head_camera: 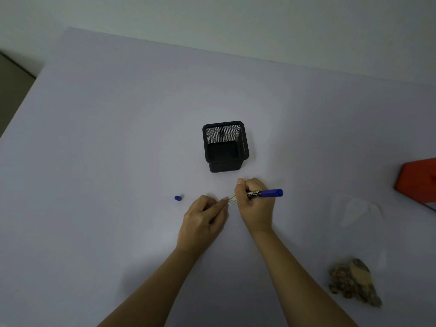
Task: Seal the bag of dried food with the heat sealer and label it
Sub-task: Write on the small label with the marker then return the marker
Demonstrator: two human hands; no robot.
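just one marker (264,193) in right grip (253,201), one label (232,200) pinched left (205,217).

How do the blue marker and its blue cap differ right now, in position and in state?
The marker is gripped in the right hand, above the small label; the cap lies loose on the table, left of the left hand, untouched. The marker is long; the cap is short and stubby. Both share the same blue colour.
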